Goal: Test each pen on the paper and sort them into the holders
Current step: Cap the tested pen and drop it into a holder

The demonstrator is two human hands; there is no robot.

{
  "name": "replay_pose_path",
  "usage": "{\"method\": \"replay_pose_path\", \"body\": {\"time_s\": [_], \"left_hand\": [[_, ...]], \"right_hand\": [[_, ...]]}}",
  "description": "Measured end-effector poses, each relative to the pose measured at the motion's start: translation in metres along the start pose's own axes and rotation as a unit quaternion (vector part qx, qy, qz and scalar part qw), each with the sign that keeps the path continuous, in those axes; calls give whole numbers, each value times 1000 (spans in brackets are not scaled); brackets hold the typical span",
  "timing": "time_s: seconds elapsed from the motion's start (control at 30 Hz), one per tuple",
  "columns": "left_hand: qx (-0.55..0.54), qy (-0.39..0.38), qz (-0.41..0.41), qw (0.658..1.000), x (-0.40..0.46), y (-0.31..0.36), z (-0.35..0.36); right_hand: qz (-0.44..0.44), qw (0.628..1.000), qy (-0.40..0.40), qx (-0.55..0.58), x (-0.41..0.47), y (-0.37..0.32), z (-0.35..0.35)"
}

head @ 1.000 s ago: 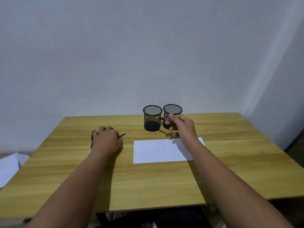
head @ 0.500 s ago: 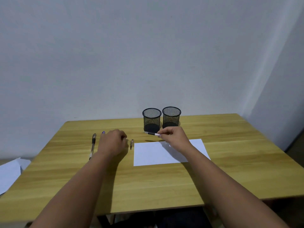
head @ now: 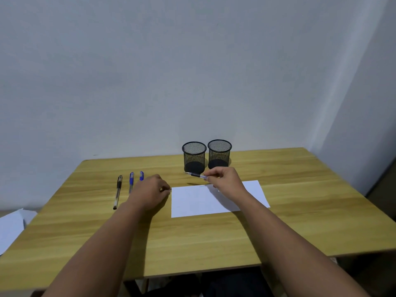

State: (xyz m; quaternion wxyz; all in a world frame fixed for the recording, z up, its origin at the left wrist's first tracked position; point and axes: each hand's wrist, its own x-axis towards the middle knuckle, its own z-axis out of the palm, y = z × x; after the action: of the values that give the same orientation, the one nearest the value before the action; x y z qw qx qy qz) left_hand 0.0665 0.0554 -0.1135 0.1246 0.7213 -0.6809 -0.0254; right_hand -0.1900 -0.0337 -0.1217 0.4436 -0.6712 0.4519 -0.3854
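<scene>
Paper (head: 216, 200) mid-table (head: 300, 221). Two mesh holders (head: 194, 157) (head: 219, 154) side by side behind paper. Three pens (head: 117, 191) (head: 131, 182) (head: 141, 176) left of paper, third partly hidden, probably parallel.

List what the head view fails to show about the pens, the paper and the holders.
- Third pen: lower part hidden behind the left hand.
- Left hand's fingertips: turned away, any grip unclear.
- Mark on the paper: too faint to read.
- Holders: mesh too dark to show the contents.
- Pen in the right hand: rear end hidden by the fingers.

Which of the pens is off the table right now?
The pen pinched in the right hand, pointing left in front of the holders. The black pen and two blue pens lie on the table by the left hand.
</scene>
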Motion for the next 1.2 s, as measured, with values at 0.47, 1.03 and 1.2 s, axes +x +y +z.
{"method": "replay_pose_path", "body": {"time_s": [0.47, 1.03, 1.2], "left_hand": [[-200, 89, -132, 967, 7, 5, 2], [-603, 93, -215, 762, 20, 55, -27], [-609, 90, -219, 757, 18, 57, -29]], "right_hand": [[0, 1000, 8, 15, -7, 3, 1], [-50, 995, 39, 73, -8, -13, 9], [-45, 996, 53, 60, -5, -11, 5]]}}
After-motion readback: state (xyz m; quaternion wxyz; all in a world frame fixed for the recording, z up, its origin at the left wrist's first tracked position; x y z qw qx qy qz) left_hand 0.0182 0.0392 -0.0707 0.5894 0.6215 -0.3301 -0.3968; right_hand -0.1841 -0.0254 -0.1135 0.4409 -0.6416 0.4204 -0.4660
